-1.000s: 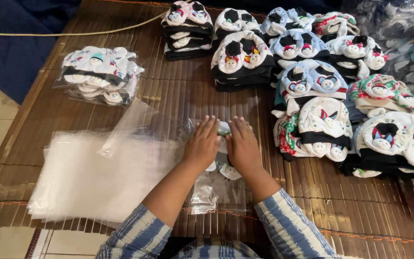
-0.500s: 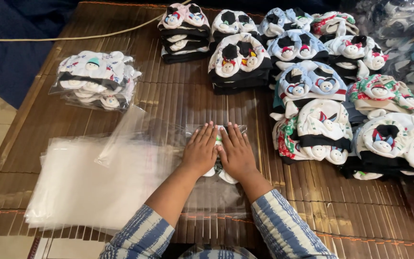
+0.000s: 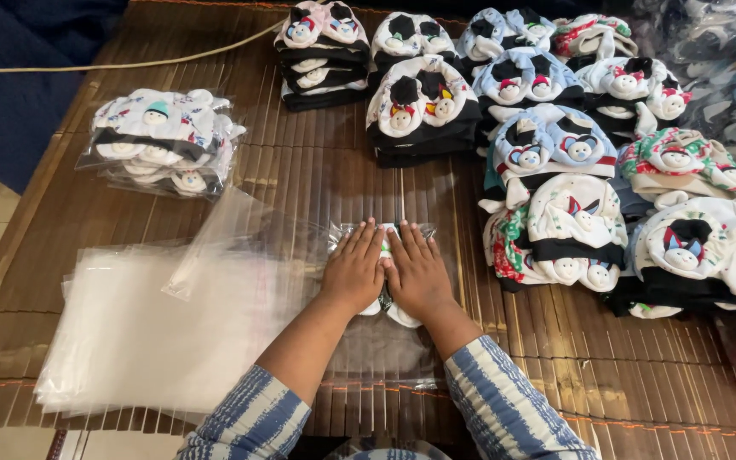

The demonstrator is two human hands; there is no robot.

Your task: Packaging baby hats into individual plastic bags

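Observation:
My left hand (image 3: 354,271) and my right hand (image 3: 416,273) lie flat, side by side, fingers spread, pressing down on a small white cloth piece inside a clear plastic bag (image 3: 385,349) on the slatted bamboo mat (image 3: 317,175). Only bits of the white piece (image 3: 400,315) show around my palms. The bag's long lower part stretches toward me between my forearms. Both sleeves are blue-and-white striped.
A stack of empty clear bags (image 3: 146,332) lies to the left. Bagged white pieces are piled at upper left (image 3: 162,140). Several stacks of patterned fabric items with small round figures (image 3: 555,162) fill the right and far side. A cord (image 3: 129,61) runs along the far edge.
Both hands have slid slightly and settled closer together, flattening the bagged piece. The view shifted a little; the stacks stay where they were.

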